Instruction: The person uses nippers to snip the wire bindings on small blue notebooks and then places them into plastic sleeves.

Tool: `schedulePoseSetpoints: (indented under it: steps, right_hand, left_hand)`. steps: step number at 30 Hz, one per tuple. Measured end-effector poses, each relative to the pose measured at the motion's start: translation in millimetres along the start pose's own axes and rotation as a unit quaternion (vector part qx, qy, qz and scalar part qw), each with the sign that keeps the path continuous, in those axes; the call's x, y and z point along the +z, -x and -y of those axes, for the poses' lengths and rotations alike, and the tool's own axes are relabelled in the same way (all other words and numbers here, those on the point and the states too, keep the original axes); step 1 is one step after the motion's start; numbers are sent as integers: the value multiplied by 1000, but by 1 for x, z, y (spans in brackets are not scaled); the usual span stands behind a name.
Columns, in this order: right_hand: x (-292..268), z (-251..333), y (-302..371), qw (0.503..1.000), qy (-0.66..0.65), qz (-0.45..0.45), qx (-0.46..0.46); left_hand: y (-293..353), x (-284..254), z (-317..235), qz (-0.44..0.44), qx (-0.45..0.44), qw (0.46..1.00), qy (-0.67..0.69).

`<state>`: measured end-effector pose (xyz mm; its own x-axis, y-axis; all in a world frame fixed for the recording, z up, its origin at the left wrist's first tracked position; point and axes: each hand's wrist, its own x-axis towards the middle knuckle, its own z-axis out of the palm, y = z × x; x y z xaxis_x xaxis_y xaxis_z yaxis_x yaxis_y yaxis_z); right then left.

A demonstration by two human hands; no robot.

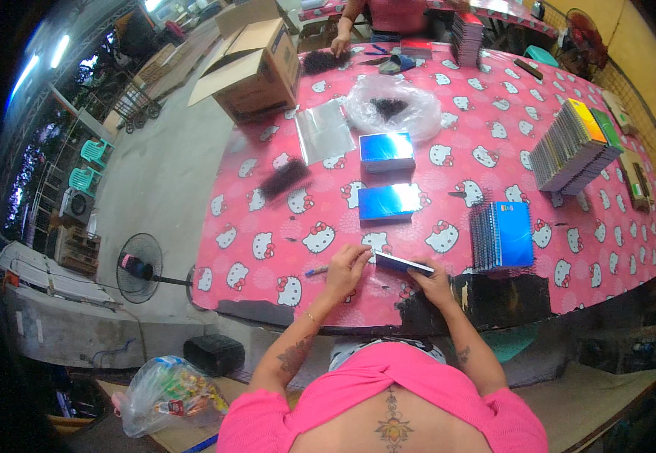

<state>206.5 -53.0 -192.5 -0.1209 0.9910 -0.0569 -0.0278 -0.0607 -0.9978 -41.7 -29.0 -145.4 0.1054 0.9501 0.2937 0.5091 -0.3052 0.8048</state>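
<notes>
**Two Hands and a Little Notebook at the Pink Table**

A person in a pink top sat at the near edge of a long table [494, 143]. The table had a pink cover with white cat faces on it.

The left hand [345, 269] was closed, with its fingertips pinching the left end of a small dark notebook [403, 263]. The right hand [432, 283] was curled around the right end of the same notebook and gripped it from below. The notebook sat just above the table's near edge, between the two hands, and it was tilted a little. A blue pen [316, 270] lay on the table just left of the left hand.

Just to the right stood a row of spiral notebooks with blue covers [503, 235]. A bit farther in, two shiny blue packs [388, 202] lay one behind the other. A dark bundle [284, 179] lay to their left.

Farther still there was a flat clear plastic sleeve [323, 132] and a puffy clear bag [393, 108] with something dark inside. On the right side, a long leaning row of notebooks [573, 147] had yellow and green covers at its far end.

At the far left corner sat an open cardboard box [256, 64]. Another person [388, 16] stood at the far end, with one hand [339, 45] down on the table.

Down on the floor to the left stood a fan [138, 268]. A plastic bag of colourful packets [168, 392] lay near the person's left elbow.
</notes>
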Motion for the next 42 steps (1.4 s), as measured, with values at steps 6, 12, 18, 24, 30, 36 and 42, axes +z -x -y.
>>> schedulePoseSetpoints:
  steps: [6,12,18,24,30,36,42]
  right_hand:
    - [-5,-8,-1,1000,7,5,-30]
    - [-9,-4,-1,998,61,-7,11]
    - [-6,-2,-2,1000,-5,4,14]
    - [-6,22,-1,1000,0,8,1]
    - [-8,50,10,1000,1,-3,-7]
    - [-10,71,24,999,-10,-44,10]
    - [-7,91,30,985,-92,-148,-5]
  left_hand:
    - [-18,-9,-12,90,110,986,-83]
    - [-29,-12,-23,158,180,967,-87]
    - [-33,-19,-10,212,155,960,-98]
    - [-43,-27,-24,212,208,947,-120]
    - [-45,-26,-28,227,200,947,-110]
    - [-43,-10,-71,129,247,917,-284]
    - [28,27,-48,71,293,864,-403]
